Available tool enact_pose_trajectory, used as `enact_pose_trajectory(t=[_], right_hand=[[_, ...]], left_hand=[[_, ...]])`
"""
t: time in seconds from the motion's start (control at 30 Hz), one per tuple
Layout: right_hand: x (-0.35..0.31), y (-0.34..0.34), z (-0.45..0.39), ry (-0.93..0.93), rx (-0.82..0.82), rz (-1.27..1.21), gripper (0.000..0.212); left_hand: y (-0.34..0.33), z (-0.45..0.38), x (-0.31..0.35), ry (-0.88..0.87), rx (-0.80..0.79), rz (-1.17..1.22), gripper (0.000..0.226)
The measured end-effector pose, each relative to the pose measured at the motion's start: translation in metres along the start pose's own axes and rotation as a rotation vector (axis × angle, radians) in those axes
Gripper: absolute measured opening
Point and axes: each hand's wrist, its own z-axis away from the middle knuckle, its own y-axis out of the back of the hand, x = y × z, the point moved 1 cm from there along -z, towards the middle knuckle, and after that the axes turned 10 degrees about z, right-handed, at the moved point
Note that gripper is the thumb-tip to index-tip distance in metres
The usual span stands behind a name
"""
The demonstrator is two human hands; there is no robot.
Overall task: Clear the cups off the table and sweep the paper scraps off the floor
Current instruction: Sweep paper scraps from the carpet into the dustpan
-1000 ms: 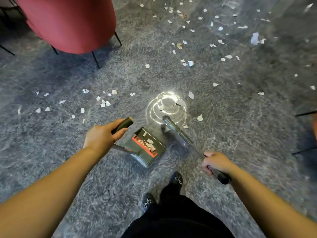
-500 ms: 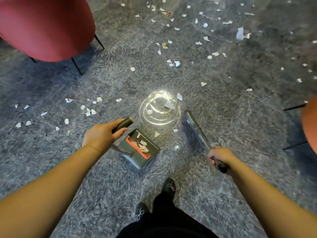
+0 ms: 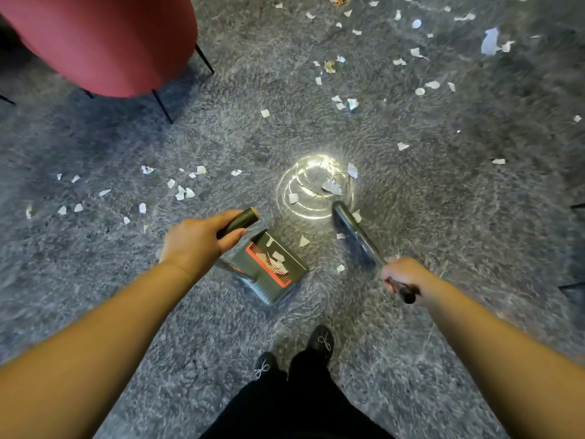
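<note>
Grey, mottled floor (image 3: 443,217), glossy enough to throw back a ring of ceiling light just beyond the dustpan (image 3: 272,264). All places below taken from that dustpan.

Far up and left of it: a red upholstered chair (image 3: 101,42), rounded shell on thin dark legs. Between chair and dustpan, a loose band of paper scraps (image 3: 180,193), white, torn, irregular, thin and flat to the floor.

Left hand (image 3: 196,242) was above the dustpan's left edge, fingers curled round the dark cylindrical grip of its long handle. Dustpan itself was a boxy dark tray with an orange comb strip, a few scraps already lying inside, its mouth facing up and right.

Right of the dustpan, the broom (image 3: 354,236): slim metallic shaft, head blurred, so bristle contact with the floor could not be confirmed. Right hand (image 3: 402,277) was wrapped tight round the shaft near its dark end. More scraps lay scattered well beyond, up and right; no cups in view.

Risks, as judged: light scraps could flutter past the dustpan's lip on a quick stroke; a lip lifted off the slick floor would let pieces slide under; tilting the tray could spill what was caught.
</note>
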Motion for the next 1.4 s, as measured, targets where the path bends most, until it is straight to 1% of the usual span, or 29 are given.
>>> enact_pose_trajectory(t=[0.03, 0.1, 0.17, 0.27, 0.37, 0.43, 0.53, 0.57, 0.63, 0.67, 0.83, 0.97, 1.07, 1.17, 1.27, 1.4], right_hand=[[0.0, -0.007, 0.003, 0.018, -0.006, -0.004, 0.011], [0.002, -0.019, 0.006, 0.042, -0.016, 0.03, 0.032], [0.003, -0.029, 0.014, 0.07, -0.038, 0.058, 0.044], [0.005, -0.041, 0.027, 0.092, -0.057, -0.064, 0.055], [0.013, -0.052, 0.032, 0.096, -0.05, -0.161, 0.061], [0.018, -0.054, 0.033, 0.095, -0.044, -0.221, 0.058], [0.025, -0.05, 0.031, 0.065, -0.012, -0.266, 0.044], [0.026, -0.048, 0.031, 0.048, 0.007, -0.279, 0.037], [0.027, -0.043, 0.031, 0.009, 0.024, -0.299, 0.015], [0.027, -0.041, 0.032, -0.006, 0.027, -0.303, 0.011], [0.034, -0.049, 0.031, -0.1, 0.011, -0.229, 0.027], [0.036, -0.081, 0.033, -0.14, -0.035, -0.361, 0.027], [0.025, -0.104, 0.035, -0.121, -0.065, -0.5, 0.025], [0.009, -0.116, 0.034, -0.087, -0.082, -0.561, 0.025], [-0.008, -0.118, 0.032, -0.048, -0.106, -0.594, 0.027], [-0.023, -0.112, 0.03, -0.013, -0.137, -0.552, 0.026]], left_hand=[[0.0, 0.0, 0.001, -0.007, 0.001, -0.007, 0.038], [-0.001, -0.001, 0.001, -0.007, -0.001, -0.013, 0.038], [0.0, -0.002, 0.001, -0.012, -0.006, -0.002, 0.038], [0.001, 0.001, -0.001, -0.03, -0.011, 0.0, 0.037], [0.002, 0.004, -0.005, -0.025, -0.021, -0.015, 0.038], [0.002, 0.006, -0.006, -0.022, -0.022, -0.03, 0.039], [0.001, 0.009, -0.005, -0.032, -0.028, -0.007, 0.038], [0.001, 0.01, -0.004, -0.037, -0.026, 0.013, 0.038], [0.001, 0.01, -0.004, -0.042, -0.032, 0.036, 0.038], [0.0, 0.008, -0.003, -0.043, -0.041, 0.035, 0.037], [0.003, 0.005, -0.006, -0.048, -0.058, 0.04, 0.038], [0.002, 0.008, -0.012, -0.054, -0.044, 0.052, 0.04], [0.002, 0.009, -0.013, -0.05, -0.039, 0.071, 0.038], [0.002, 0.007, -0.014, -0.047, -0.043, 0.061, 0.037], [0.003, 0.005, -0.015, -0.045, -0.047, 0.064, 0.036], [0.004, 0.004, -0.021, -0.048, -0.046, 0.072, 0.036]])
